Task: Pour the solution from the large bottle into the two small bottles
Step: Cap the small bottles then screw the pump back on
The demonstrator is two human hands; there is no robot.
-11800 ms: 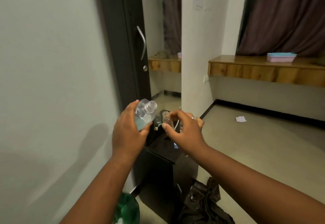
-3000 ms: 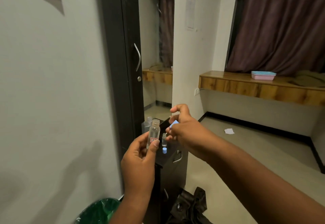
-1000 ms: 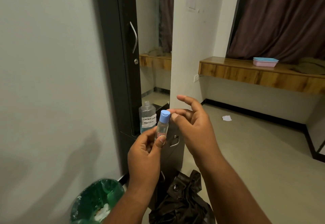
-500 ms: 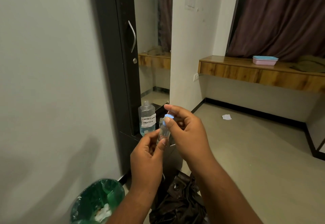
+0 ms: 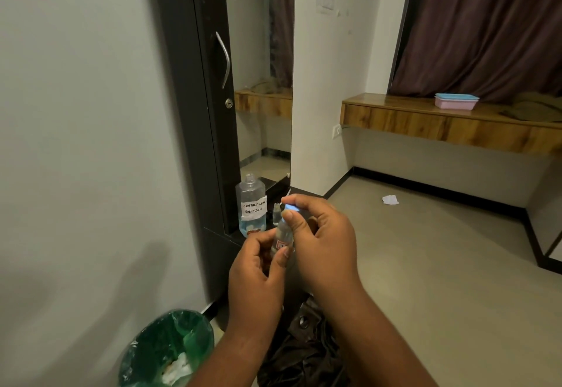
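Note:
The large clear bottle [image 5: 251, 207], labelled "contact lens solution" and holding blue liquid low down, stands uncapped on the black cabinet top [image 5: 275, 190]. Beside it stands a second small clear bottle [image 5: 276, 213], open at the neck. My left hand [image 5: 258, 268] holds a small clear bottle [image 5: 283, 239] by its body, upright. My right hand [image 5: 319, 234] grips the light blue cap [image 5: 291, 206] on top of that bottle with fingers and thumb.
A tall dark wardrobe door [image 5: 209, 98] with a curved handle rises behind the bottles. A green-lined bin [image 5: 165, 350] sits on the floor at lower left, a dark bag [image 5: 304, 353] below my arms. A wooden shelf [image 5: 450, 125] with a pink box runs along the right wall.
My right hand has closed down over the blue cap on the small bottle, covering most of it. Both hands have dropped slightly. The large bottle has not moved.

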